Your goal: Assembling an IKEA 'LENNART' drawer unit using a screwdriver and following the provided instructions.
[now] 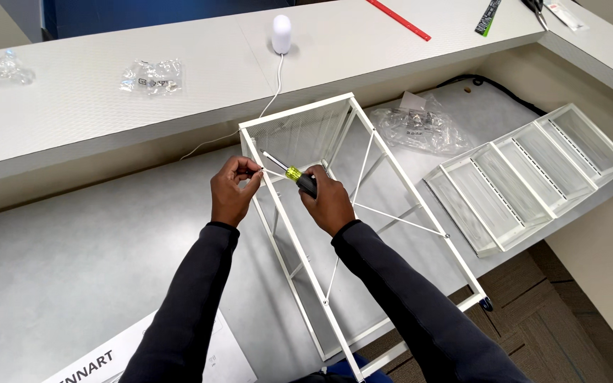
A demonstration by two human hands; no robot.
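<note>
Printed instruction sheet [143, 354] at the bench's near edge; left hand [230, 191] fingers pinch a small fastener at the white wire frame's [363, 213] top rail while right hand [329, 202] grips a yellow-handled screwdriver [294, 174]. Frame stands mid-bench with cross-braces fitted, apparently largely assembled; white mesh drawers [526, 177] lie unfitted near the right edge.

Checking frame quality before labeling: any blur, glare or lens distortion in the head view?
Head view: even, soft overhead light, faint shadows only; no strong glare, just mild sheen on the clear plastic bag. Left hand, right hand and screwdriver are sharp. Wide-angle bending shows in the raised counter edge; the white wire frame has thin mesh that partly washes out.
</note>
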